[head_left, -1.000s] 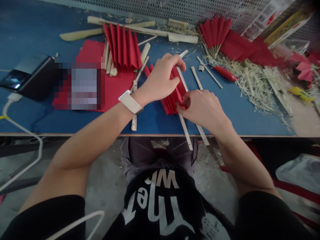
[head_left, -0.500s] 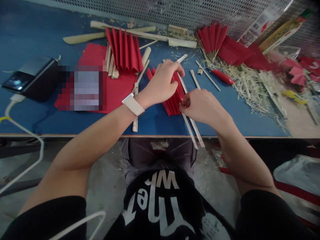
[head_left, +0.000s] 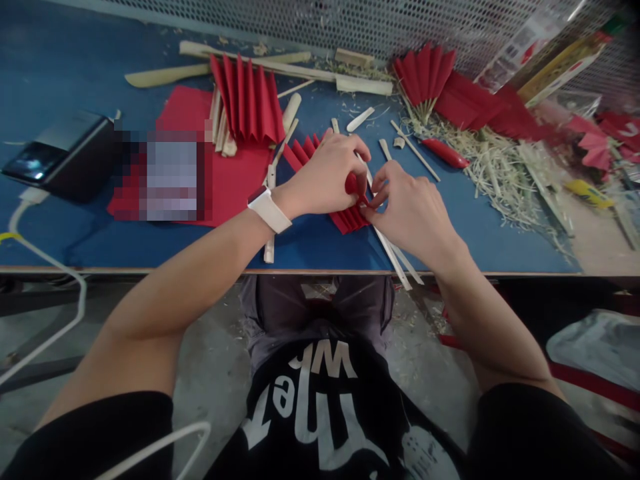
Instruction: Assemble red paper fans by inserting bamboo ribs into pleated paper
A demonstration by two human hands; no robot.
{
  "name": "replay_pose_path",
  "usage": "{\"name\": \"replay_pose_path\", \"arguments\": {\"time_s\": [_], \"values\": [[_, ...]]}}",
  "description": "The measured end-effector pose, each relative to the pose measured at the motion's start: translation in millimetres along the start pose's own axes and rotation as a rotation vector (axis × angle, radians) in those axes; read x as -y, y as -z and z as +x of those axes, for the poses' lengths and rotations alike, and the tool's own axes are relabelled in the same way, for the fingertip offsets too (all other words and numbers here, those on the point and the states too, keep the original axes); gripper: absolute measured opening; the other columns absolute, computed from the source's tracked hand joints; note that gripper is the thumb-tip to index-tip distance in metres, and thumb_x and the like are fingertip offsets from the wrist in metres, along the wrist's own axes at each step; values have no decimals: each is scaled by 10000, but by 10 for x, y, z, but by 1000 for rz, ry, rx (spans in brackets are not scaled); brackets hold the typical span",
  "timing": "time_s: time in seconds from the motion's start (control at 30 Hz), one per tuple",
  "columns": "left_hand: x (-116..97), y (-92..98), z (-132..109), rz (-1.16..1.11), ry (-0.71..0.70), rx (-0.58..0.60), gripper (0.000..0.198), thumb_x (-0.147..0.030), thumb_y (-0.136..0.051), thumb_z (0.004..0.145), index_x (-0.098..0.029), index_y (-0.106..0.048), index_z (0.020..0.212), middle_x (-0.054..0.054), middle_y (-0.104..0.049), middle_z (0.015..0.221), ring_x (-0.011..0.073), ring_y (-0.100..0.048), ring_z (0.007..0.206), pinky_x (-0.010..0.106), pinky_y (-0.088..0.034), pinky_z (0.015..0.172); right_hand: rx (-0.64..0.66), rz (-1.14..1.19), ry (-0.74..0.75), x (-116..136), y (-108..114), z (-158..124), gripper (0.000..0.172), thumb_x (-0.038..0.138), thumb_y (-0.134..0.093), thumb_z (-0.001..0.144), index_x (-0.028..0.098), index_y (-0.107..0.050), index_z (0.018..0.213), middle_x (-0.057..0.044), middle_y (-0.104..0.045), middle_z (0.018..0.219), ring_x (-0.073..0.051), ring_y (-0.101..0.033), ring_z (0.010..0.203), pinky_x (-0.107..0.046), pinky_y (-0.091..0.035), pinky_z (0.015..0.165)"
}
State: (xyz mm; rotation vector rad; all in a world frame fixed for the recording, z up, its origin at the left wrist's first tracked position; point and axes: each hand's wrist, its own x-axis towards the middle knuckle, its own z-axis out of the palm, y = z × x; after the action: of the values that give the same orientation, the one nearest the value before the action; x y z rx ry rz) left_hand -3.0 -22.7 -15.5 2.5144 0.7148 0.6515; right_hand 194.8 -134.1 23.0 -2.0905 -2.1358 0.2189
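A pleated red paper (head_left: 349,217) lies on the blue table in front of me, partly hidden under my fingers. My left hand (head_left: 330,170), with a white-banded watch at the wrist, reaches across it, fingers curled and closed on its right part. At the paper's right edge, my right hand (head_left: 406,205) pinches it between thumb and index finger; the exact fingertip contact is partly hidden. Thin pale bamboo strips (head_left: 393,259) run beneath my right hand and stick out over the table's front edge. Beyond my hands lies a short pale strip (head_left: 361,119).
To the left are a stack of red sheets (head_left: 240,190), another pleated red paper (head_left: 249,103), and a black device (head_left: 65,157) with a white cable. A red-handled tool (head_left: 445,153), a small red fan (head_left: 425,77), shavings (head_left: 500,180) and bottles (head_left: 565,70) occupy the right.
My right hand has risen slightly and come off the near strip, now at the paper's edge. The strips have shifted, and a short strip now lies apart beyond my left hand.
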Motion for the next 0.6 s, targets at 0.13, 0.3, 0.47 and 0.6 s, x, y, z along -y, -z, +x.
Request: {"name": "replay_pose_path", "arguments": {"time_s": [0.13, 0.3, 0.47, 0.6], "values": [[-11, -40, 6, -7, 5, -2, 107, -158, -884, 983, -261, -907, 999, 105, -802, 1623, 442, -723, 1609, 861, -265, 1620, -59, 27, 34, -66, -94, 3, 433, 198, -810, 1087, 249, -736, 1511, -115, -901, 1065, -473, -883, 1122, -579, -647, 1036], [-16, -32, -3, -24, 9, -17, 165, -194, -854, 1013, -256, -931, 1145, 124, -800, 1598, 473, -714, 1626, 835, -356, 1582, -101, 54, 105, -153, -176, 15, 397, 227, -787, 1110, 262, -738, 1502, -104, -892, 1038, -458, -886, 1095, -569, -657, 1025], [15, -52, 0, -4, -3, -9, 164, -225, -841, 1033, -269, -940, 1156, 118, -788, 1639, 449, -697, 1615, 826, -377, 1573, -80, 61, 86, -124, -157, 5, 391, 207, -790, 1071, 262, -740, 1454, -105, -905, 1031, -463, -890, 1106, -589, -669, 1038], [43, -80, 1, 9, -7, -8, 179, -209, -844, 1004, -269, -936, 1145, 127, -784, 1634, 453, -705, 1606, 798, -391, 1562, -59, 52, 47, -41, -80, -41, 390, 253, -851, 1060, 264, -741, 1434, -97, -898, 1005, -485, -889, 1144, -621, -669, 1060]]}}
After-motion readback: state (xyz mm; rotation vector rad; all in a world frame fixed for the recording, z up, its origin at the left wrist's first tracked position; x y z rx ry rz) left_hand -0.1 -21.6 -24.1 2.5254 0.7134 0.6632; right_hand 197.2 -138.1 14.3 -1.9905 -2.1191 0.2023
